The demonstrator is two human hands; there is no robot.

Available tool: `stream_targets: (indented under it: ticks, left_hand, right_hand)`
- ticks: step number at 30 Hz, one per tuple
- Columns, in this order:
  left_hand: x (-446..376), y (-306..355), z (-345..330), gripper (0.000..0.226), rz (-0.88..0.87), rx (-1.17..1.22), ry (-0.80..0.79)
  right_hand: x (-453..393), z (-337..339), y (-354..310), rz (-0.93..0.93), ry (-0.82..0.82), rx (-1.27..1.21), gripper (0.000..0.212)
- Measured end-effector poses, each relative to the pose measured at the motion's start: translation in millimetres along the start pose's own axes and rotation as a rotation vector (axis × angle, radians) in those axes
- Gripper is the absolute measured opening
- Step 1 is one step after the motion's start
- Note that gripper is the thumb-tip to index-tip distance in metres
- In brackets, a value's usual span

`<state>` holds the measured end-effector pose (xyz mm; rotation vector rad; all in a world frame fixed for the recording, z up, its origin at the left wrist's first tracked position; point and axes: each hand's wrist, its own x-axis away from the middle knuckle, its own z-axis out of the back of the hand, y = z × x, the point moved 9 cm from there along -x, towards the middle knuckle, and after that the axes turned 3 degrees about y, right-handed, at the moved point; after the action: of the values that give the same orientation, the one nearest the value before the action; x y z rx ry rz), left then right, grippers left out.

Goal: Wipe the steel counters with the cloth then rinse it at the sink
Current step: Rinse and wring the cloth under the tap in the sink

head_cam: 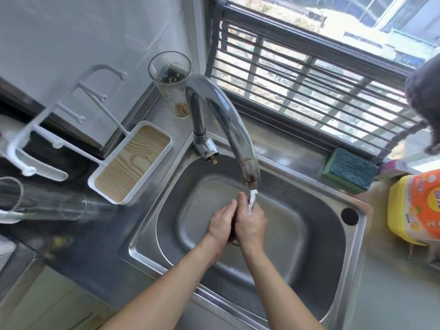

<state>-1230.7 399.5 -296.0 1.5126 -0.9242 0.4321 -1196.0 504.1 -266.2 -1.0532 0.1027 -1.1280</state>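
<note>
Both my hands are pressed together over the middle of the steel sink [316,234], under the curved tap [228,120]. Water [252,200] runs from the spout onto them. My left hand [220,222] and my right hand [251,222] grip a dark cloth [233,228] between them. Only a thin dark strip of the cloth shows between the palms; the rest is hidden.
A tall glass [172,82] stands behind the tap base. A white rack with a wood-grain tray [133,160] sits to the left of the sink, glasses lying beside it. A green-blue sponge [350,170] and a yellow-orange detergent bottle [414,208] are on the right. A barred window is behind.
</note>
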Motion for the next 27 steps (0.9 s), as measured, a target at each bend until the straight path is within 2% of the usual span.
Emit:
stream_targets:
  ticks: [3, 5, 7, 9, 12, 13, 15, 17, 18, 20, 22, 24, 27]
  left_hand:
    - [2, 8, -3, 0.033, -0.057, -0.029, -0.024]
    - [4, 11, 0, 0.043, -0.099, -0.072, -0.013]
    - [-1, 12, 18, 0.041, -0.1, -0.117, 0.115]
    - [-3, 9, 36, 0.037, 0.007, -0.05, 0.228]
    - [-8, 3, 23, 0.058, 0.106, 0.052, 0.146]
    - [-9, -1, 15, 0.063, 0.1, 0.011, 0.11]
    - [-7, -5, 4, 0.065, 0.082, -0.04, 0.06]
    - [-4, -4, 3, 0.061, 0.077, -0.09, 0.05]
    - [-2, -2, 4, 0.059, 0.091, -0.104, 0.036]
    - [2, 5, 6, 0.053, 0.097, -0.131, 0.026]
    - [4, 19, 7, 0.043, 0.026, -0.221, 0.025]
    - [-1, 34, 12, 0.039, -0.089, -0.328, 0.073]
    - [-7, 47, 21, 0.039, -0.158, -0.391, 0.18]
  right_hand:
    - [-8, 4, 17, -0.214, -0.021, -0.042, 0.055]
    - [-8, -1, 36, -0.429, -0.061, -0.253, 0.048]
    - [-2, -7, 44, -0.553, -0.118, -0.5, 0.036]
    - [-2, -15, 42, -0.509, -0.2, -0.643, 0.036]
    - [11, -34, 25, -0.258, -0.356, -0.568, 0.031]
    - [13, -35, 19, -0.125, -0.333, -0.463, 0.028]
    - [10, -25, 13, 0.055, -0.174, -0.281, 0.031]
    - [4, -16, 15, 0.057, -0.102, -0.228, 0.026]
    - [3, -16, 12, 0.039, -0.128, -0.186, 0.026]
    - [-3, -19, 11, -0.016, -0.172, -0.123, 0.041]
    - [-8, -18, 10, -0.047, -0.179, -0.104, 0.047]
    - [-11, -9, 10, -0.071, -0.146, -0.099, 0.044]
    - [-8, 1, -6, 0.004, -0.167, -0.114, 0.043]
